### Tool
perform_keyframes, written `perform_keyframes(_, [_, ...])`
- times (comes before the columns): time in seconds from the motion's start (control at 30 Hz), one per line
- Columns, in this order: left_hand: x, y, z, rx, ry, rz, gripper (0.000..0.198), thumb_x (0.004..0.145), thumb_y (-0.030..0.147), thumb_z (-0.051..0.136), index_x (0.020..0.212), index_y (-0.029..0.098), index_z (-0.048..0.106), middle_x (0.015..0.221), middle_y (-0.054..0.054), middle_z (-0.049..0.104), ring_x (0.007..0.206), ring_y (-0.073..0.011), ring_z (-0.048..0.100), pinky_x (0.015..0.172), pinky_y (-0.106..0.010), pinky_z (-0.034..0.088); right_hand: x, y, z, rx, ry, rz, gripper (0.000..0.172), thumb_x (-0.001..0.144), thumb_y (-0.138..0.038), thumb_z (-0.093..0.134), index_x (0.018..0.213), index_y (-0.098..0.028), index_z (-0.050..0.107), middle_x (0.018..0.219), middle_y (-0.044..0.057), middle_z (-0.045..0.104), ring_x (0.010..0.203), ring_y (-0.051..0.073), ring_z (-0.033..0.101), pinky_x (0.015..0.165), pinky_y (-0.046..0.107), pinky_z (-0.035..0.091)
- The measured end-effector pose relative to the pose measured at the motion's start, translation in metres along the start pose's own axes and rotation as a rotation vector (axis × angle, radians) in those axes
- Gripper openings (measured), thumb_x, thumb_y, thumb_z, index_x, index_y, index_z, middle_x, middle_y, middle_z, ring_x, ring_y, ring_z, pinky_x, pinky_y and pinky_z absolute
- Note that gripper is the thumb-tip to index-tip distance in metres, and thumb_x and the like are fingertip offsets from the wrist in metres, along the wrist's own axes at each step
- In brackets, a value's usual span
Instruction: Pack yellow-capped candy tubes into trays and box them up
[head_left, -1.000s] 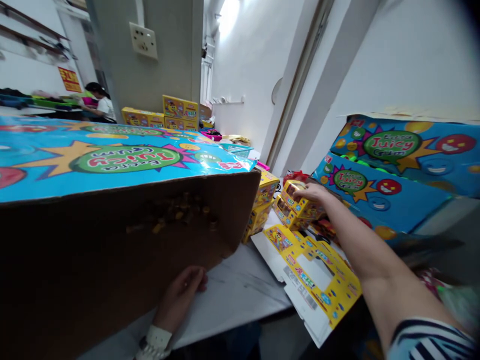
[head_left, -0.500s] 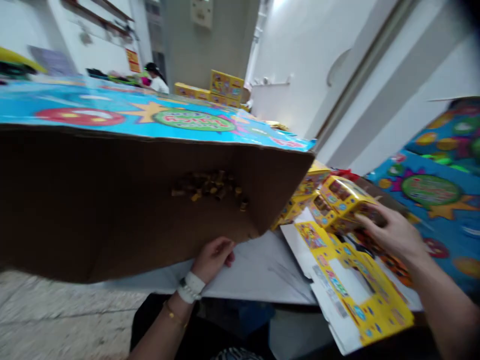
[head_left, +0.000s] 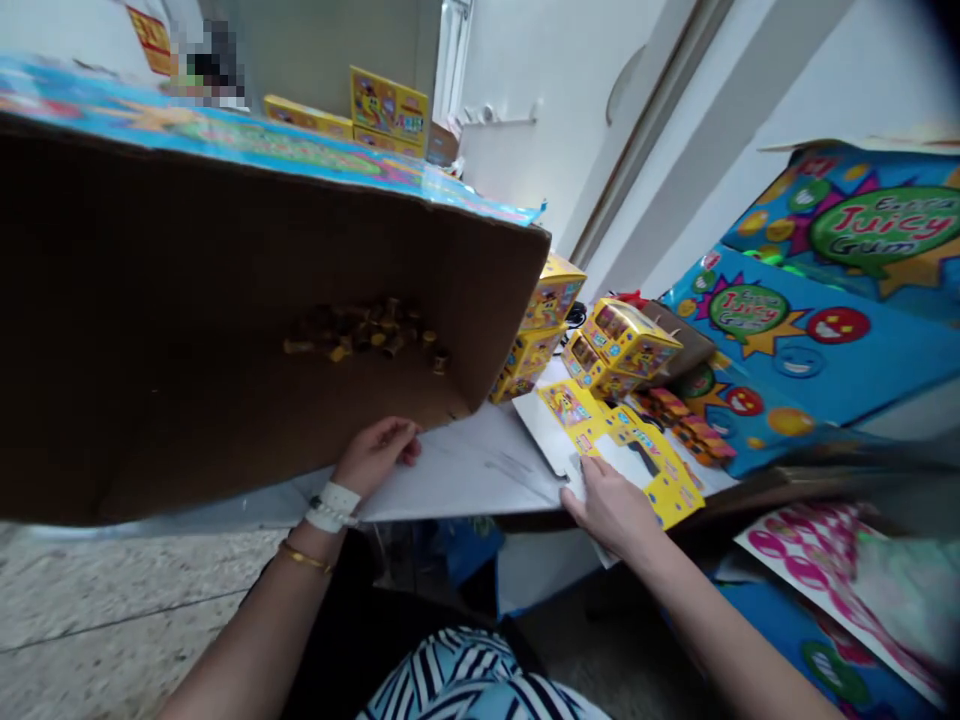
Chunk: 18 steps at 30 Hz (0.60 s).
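**Right hand [head_left: 616, 510] on a flat yellow carton blank [head_left: 675, 485] at the table's [head_left: 472, 455] edge**

The carton blank, unfolded and printed with a cut-out window, lay on the right part of the white table, its near end jutting past the edge. The right hand rested on that near end, fingers over the blank and thumb at its left border; whether it was pinched between them could not be told.

The left hand [head_left: 381, 452] was loosely curled at the table's near side, just beside the mouth of a large cardboard box [head_left: 480, 310]; whether its fingers enclosed anything could not be told. A white wristband [head_left: 334, 505] and a gold bracelet [head_left: 306, 557] circled that arm.

Small brown-and-yellow pieces [head_left: 375, 330] were heaped inside the box. Stacked yellow cartons [head_left: 536, 340] stood against its right side. Beyond the blank sat two windowed cartons [head_left: 622, 350], one upon the other, with orange-and-pink pieces [head_left: 686, 425] nearby and a blue "Extra Juicy Gum" box [head_left: 825, 325] farther right.
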<state>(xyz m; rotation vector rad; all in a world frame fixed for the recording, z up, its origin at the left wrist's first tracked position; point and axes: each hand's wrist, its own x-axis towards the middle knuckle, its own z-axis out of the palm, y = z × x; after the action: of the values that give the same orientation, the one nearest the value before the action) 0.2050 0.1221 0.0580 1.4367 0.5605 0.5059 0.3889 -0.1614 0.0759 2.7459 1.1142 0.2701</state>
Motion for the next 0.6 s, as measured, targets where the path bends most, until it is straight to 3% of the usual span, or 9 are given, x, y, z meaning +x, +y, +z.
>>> perform_keyframes(0.07, [-0.002, -0.001, 0.002, 0.018, 0.018, 0.012, 0.042, 0.075, 0.056, 0.067, 0.087, 0.016, 0.065, 0.071, 0.0, 0.065, 0.062, -0.0129, 0.059, 0.065, -0.028, 0.047, -0.002, 0.005, -0.013, -0.026, -0.003, -0.053, 0.035, 0.095, -0.031, 0.041, 0.106, -0.01, 0.068, 0.104, 0.018, 0.072, 0.086, 0.027, 0.071, 0.07, 0.033, 0.048])
perform_keyframes(0.13, [-0.005, -0.003, 0.001, 0.045, 0.031, 0.028, 0.039, 0.073, 0.053, 0.07, 0.084, 0.017, 0.065, 0.068, 0.0, 0.064, 0.059, -0.0126, 0.058, 0.063, -0.028, 0.047, -0.003, 0.013, -0.026, -0.043, 0.026, -0.065, 0.035, 0.096, -0.026, 0.038, 0.09, -0.012, 0.07, 0.091, 0.017, 0.073, 0.076, 0.026, 0.07, 0.064, 0.032, 0.044])
perform_keyframes(0.27, [-0.012, -0.003, -0.003, 0.11, 0.041, 0.071, 0.036, 0.075, 0.051, 0.066, 0.082, 0.017, 0.065, 0.068, 0.0, 0.065, 0.058, -0.0132, 0.058, 0.062, -0.028, 0.047, 0.002, 0.035, -0.044, -0.052, 0.124, 0.002, 0.038, 0.097, -0.028, 0.039, 0.083, -0.014, 0.071, 0.081, 0.017, 0.074, 0.07, 0.027, 0.069, 0.06, 0.034, 0.041])
perform_keyframes(0.37, [-0.013, -0.004, -0.004, 0.164, 0.04, 0.098, 0.035, 0.077, 0.052, 0.062, 0.082, 0.017, 0.064, 0.068, 0.0, 0.064, 0.059, -0.0136, 0.059, 0.063, -0.028, 0.047, 0.008, 0.043, -0.042, 0.049, 0.165, 0.027, 0.037, 0.098, -0.038, 0.043, 0.087, -0.017, 0.072, 0.084, 0.013, 0.075, 0.075, 0.027, 0.07, 0.064, 0.034, 0.045])
perform_keyframes(0.47, [-0.01, -0.007, -0.003, 0.229, 0.033, 0.109, 0.035, 0.075, 0.051, 0.062, 0.081, 0.017, 0.065, 0.067, 0.0, 0.063, 0.059, -0.014, 0.059, 0.063, -0.028, 0.047, 0.019, 0.039, -0.026, 0.216, 0.132, -0.032, 0.041, 0.094, -0.053, 0.049, 0.094, -0.02, 0.073, 0.095, 0.008, 0.077, 0.087, 0.025, 0.071, 0.076, 0.033, 0.049])
perform_keyframes(0.53, [-0.007, -0.011, -0.002, 0.267, 0.031, 0.11, 0.035, 0.073, 0.05, 0.063, 0.083, 0.017, 0.065, 0.067, 0.001, 0.063, 0.059, -0.0147, 0.059, 0.062, -0.028, 0.047, 0.031, 0.032, -0.013, 0.239, 0.115, -0.063, 0.048, 0.091, -0.057, 0.053, 0.112, -0.017, 0.07, 0.114, 0.011, 0.073, 0.105, 0.026, 0.068, 0.088, 0.032, 0.049])
perform_keyframes(0.6, [-0.005, -0.014, -0.002, 0.299, 0.032, 0.111, 0.035, 0.072, 0.05, 0.062, 0.085, 0.018, 0.066, 0.068, 0.001, 0.064, 0.06, -0.0156, 0.061, 0.062, -0.029, 0.048, 0.045, 0.021, -0.002, 0.215, 0.115, -0.066, 0.067, 0.088, -0.058, 0.056, 0.132, -0.007, 0.057, 0.133, 0.019, 0.063, 0.123, 0.029, 0.059, 0.1, 0.035, 0.045])
